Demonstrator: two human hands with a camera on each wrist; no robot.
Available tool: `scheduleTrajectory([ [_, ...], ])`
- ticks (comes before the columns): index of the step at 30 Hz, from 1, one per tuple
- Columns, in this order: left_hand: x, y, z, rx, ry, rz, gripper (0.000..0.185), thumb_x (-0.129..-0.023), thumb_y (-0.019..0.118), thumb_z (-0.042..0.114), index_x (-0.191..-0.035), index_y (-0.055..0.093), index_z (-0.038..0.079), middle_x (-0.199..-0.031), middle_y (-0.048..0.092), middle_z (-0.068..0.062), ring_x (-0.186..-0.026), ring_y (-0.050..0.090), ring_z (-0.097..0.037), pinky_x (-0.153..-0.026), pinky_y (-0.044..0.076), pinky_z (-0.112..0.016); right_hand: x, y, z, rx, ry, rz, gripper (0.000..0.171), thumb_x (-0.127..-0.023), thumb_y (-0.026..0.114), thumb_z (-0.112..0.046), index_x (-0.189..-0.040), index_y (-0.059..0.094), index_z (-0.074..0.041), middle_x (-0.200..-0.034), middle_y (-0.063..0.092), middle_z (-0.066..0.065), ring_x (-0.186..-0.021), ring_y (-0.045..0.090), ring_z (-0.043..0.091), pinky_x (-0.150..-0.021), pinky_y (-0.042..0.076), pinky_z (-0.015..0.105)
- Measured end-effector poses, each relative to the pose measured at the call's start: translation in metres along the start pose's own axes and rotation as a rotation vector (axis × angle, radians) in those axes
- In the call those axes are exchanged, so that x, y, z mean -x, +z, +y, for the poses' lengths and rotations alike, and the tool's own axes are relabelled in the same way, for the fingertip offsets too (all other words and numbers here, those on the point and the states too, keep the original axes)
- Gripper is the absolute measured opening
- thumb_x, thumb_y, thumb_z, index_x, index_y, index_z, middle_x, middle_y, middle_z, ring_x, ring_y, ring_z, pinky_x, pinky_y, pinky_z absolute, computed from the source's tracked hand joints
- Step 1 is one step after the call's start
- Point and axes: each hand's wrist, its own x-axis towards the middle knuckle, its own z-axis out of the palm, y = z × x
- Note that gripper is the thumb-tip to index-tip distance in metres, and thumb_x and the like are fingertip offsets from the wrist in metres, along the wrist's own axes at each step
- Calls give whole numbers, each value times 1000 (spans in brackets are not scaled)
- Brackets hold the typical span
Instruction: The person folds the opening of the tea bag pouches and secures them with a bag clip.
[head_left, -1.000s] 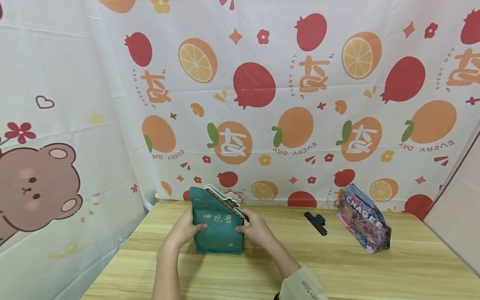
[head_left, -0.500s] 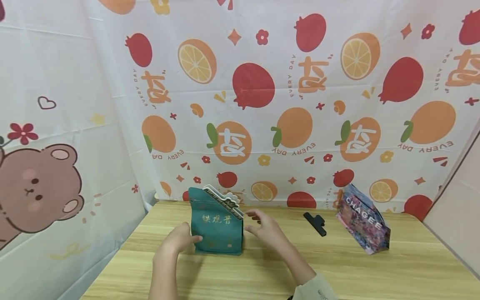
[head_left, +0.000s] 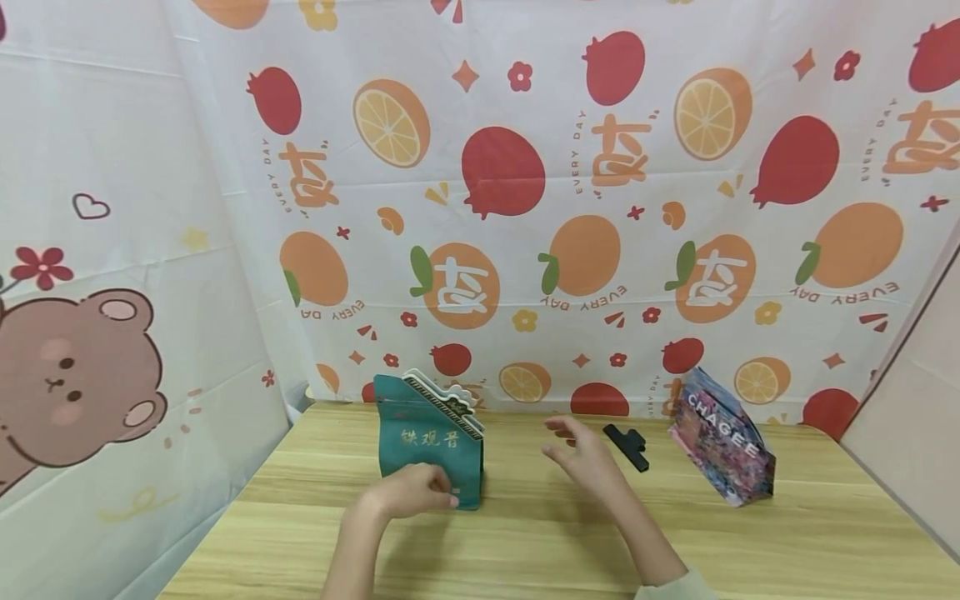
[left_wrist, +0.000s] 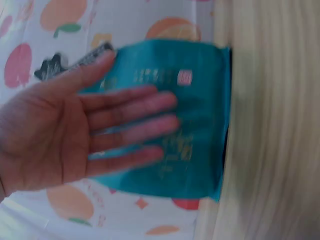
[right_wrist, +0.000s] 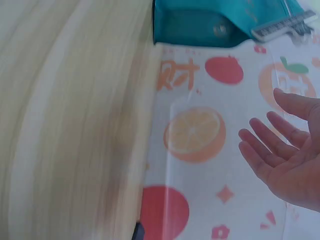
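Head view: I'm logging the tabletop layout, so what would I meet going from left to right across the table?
Teal pouch with the left hand at its base → right hand, open above the table → black clip → multicoloured CHAGEE bag.

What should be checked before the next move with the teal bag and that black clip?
1. Teal bag upright on the table: ok.
2. Left hand steadying the bag: cannot tell; its fingers lie in front of it, contact blurred.
3. Right hand free: ok, fingers spread, holding nothing.
4. Black clip within reach: ok, just beyond the right hand.
5. Bag's folded top fastened: cannot tell; a strip runs along the fold.
6. Patterned bag out of the way: ok, it stands apart on the right.
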Motion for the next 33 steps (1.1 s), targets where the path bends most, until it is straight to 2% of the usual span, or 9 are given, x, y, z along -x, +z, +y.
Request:
scheduleTrajectory([
  [3,-10,7,7,27,118,-12,28,-86,65,18,-101,60,-4,-90,62,-5,-86,58,-24,-73,47,-39,3,-14,7,57,12,59,33,-83,68,-10,-114,59,-6,-112,60,11,-105,55,29,-90,41,44],
  [9,-28,23,16,80,210,-8,30,-87,64,20,-108,58,-2,-97,62,-5,-92,59,-23,-76,47,-34,9,-46,26,144,72,126,35,-87,65,-18,-118,57,-4,-116,58,16,-108,52,34,-88,41,48],
  [12,-35,32,23,89,212,-18,30,-87,64,19,-108,58,-1,-100,61,-5,-91,59,-21,-73,47,-30,12,-62,35,165,106,162,35,-88,63,-17,-119,57,-3,-118,56,19,-110,50,36,-89,40,49],
  [15,-40,39,30,92,211,-17,28,-86,65,16,-108,58,0,-102,61,-8,-89,60,-22,-70,48,-29,16,-78,42,215,143,217,34,-88,63,-15,-119,58,-2,-117,55,22,-106,51,38,-84,42,50],
  [19,-48,48,39,71,214,32,30,-85,65,17,-109,58,-1,-106,60,-11,-91,60,-26,-73,48,-32,22,-98,54,326,161,346,31,-85,64,-11,-114,60,0,-114,55,26,-102,49,42,-80,39,55],
  [22,-54,56,46,72,189,86,34,-86,65,20,-112,57,0,-108,59,-11,-95,58,-28,-77,47,-36,27,-113,65,371,153,465,29,-81,65,-5,-109,61,3,-112,54,28,-105,45,45,-86,33,58],
  [26,-62,65,54,126,163,129,37,-87,63,23,-116,56,2,-112,58,-10,-100,56,-29,-78,46,-39,33,-134,80,379,151,611,27,-77,65,1,-103,62,6,-106,56,30,-102,47,47,-84,33,57],
  [29,-69,71,60,158,171,130,37,-87,63,23,-117,56,3,-113,58,-10,-101,57,-28,-78,46,-38,38,-146,88,365,182,704,27,-76,64,1,-102,62,6,-102,56,31,-96,48,47,-79,35,57],
  [33,-77,78,67,173,187,131,38,-87,65,23,-117,56,2,-115,57,-11,-99,57,-30,-77,47,-37,45,-159,96,324,272,771,30,-79,59,0,-109,59,6,-109,52,32,-102,45,49,-82,32,57],
])
